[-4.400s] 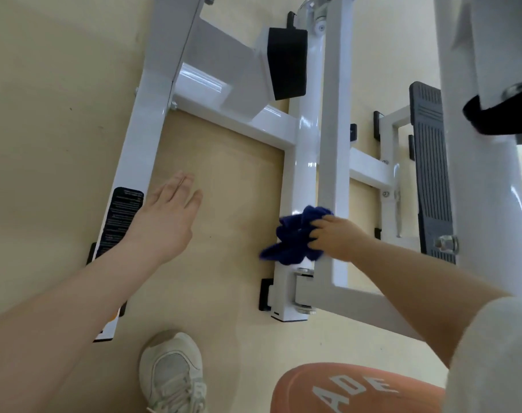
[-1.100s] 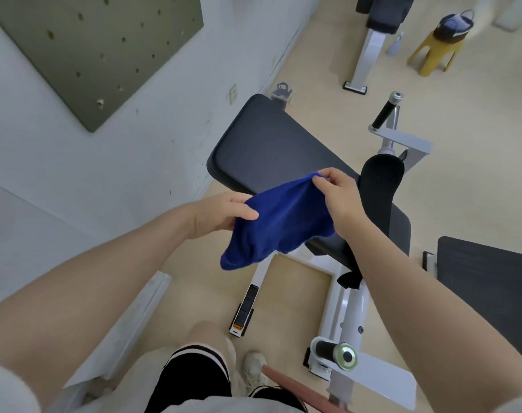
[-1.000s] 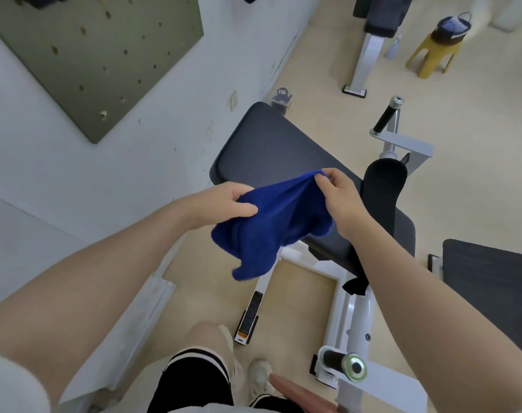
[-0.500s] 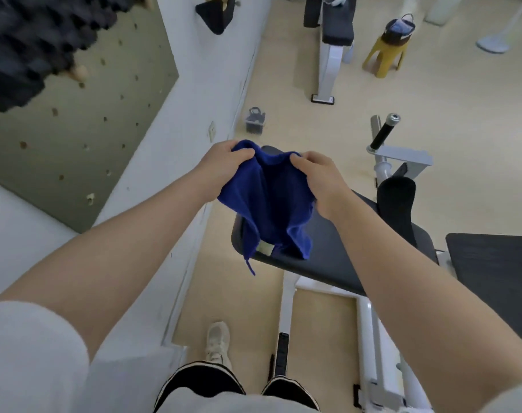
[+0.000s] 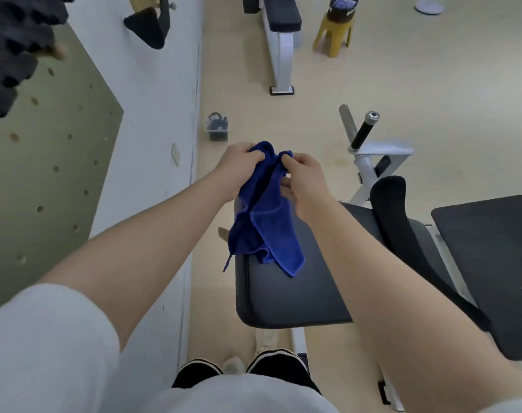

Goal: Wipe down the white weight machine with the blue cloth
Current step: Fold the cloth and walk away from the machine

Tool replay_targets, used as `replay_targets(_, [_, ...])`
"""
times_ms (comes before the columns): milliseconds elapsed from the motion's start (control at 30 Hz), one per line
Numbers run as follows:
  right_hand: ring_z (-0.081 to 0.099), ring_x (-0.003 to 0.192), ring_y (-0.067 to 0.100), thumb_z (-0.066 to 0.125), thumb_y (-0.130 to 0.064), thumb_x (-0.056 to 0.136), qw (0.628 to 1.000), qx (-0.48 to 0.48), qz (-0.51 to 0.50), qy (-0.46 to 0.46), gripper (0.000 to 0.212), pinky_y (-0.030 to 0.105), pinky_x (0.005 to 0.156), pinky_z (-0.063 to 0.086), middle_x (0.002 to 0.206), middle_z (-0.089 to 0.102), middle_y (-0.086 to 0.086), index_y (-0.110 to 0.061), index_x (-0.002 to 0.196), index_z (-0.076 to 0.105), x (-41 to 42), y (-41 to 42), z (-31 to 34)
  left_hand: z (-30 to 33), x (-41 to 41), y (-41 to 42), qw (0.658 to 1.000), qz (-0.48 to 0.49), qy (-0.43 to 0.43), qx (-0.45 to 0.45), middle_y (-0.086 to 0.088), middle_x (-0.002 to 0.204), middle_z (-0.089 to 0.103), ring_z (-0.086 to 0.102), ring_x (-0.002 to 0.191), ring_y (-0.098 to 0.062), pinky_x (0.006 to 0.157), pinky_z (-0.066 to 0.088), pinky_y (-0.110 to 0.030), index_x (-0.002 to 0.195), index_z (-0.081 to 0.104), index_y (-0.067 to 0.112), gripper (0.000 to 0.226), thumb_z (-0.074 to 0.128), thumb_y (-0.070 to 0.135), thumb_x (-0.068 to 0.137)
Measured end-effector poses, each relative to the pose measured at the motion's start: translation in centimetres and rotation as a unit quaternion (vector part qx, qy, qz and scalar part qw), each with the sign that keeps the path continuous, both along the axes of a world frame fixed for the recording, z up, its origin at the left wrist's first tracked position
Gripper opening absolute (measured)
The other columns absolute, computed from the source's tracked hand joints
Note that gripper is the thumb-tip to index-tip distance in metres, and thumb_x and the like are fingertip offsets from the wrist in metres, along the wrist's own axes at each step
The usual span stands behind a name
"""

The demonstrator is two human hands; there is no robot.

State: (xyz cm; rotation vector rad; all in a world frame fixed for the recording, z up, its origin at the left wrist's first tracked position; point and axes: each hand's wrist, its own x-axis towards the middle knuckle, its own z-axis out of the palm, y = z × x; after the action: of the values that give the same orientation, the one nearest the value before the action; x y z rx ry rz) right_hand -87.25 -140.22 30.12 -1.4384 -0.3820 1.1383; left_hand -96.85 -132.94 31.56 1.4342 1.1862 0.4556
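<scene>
Gripping blue cloth (image 5: 265,216) by bunched top edge, left hand (image 5: 238,171) and right hand (image 5: 303,180) curled fingers around it; cloth hung above black seat pad (image 5: 283,296). White weight machine (image 5: 370,168) frame mostly hidden behind pads, arms.

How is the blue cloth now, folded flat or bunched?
Bunched: both hands, left and right, pinch the cloth at its top, and it hangs in loose folds.

Short white sleeves (image 5: 45,338), white top, dark shorts (image 5: 279,363) (pale-striped hems), bare forearms, pale shoes (image 5: 265,338)
</scene>
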Motion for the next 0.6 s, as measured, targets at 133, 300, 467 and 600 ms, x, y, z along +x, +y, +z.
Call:
replay_targets(133, [0.064,0.077,0.026,0.044,-0.015,0.099,1.000,0.009,-0.016,0.020,0.010,0.033,0.064,0.056,0.094,0.060,0.013,-0.006,0.104,0.048,2.5,3.3,0.1,0.6,3.3,3.4,0.999,-0.048,-0.019,0.006,-0.009,0.091,0.063,0.057,0.079,-0.020,0.069,0.048,-0.029,0.090,0.061,0.017,0.016,0.046,0.010,0.092])
replay_targets(300, [0.066,0.083,0.026,0.044,-0.018,0.099,0.999,0.002,-0.036,-0.008,0.007,0.040,0.074,0.058,0.098,0.061,0.009,-0.014,0.096,0.048,5.0,7.7,-0.1,-0.3,6.0,8.8,0.994,-0.088,-0.065,0.005,-0.003,0.104,0.068,0.063,0.095,-0.018,0.086,0.052,-0.029,0.106,0.064,0.019,0.023,0.049,0.008,0.093])
replay_targets(467, [0.066,0.080,0.023,0.044,-0.017,0.099,0.996,-0.030,-0.085,-0.004,0.010,0.036,0.069,0.059,0.099,0.058,0.008,-0.011,0.105,0.047,8.4,13.1,-3.1,-3.6,9.4,15.7,0.985,-0.162,-0.065,-0.004,0.010,0.089,0.068,0.063,0.073,0.003,0.062,0.048,-0.011,0.100,0.065,0.025,0.028,0.049,0.003,0.092])
replay_targets(600, [0.068,0.071,0.022,0.045,-0.015,0.098,0.986,-0.062,-0.150,0.036,0.009,0.036,0.067,0.059,0.079,0.065,0.006,-0.008,0.101,0.050,10.0,18.1,-5.7,-6.8,11.8,21.8,0.964,-0.258,-0.049,-0.052,0.000,0.100,0.070,0.063,0.088,-0.012,0.084,0.049,-0.029,0.103,0.068,0.027,0.037,0.047,0.000,0.089])
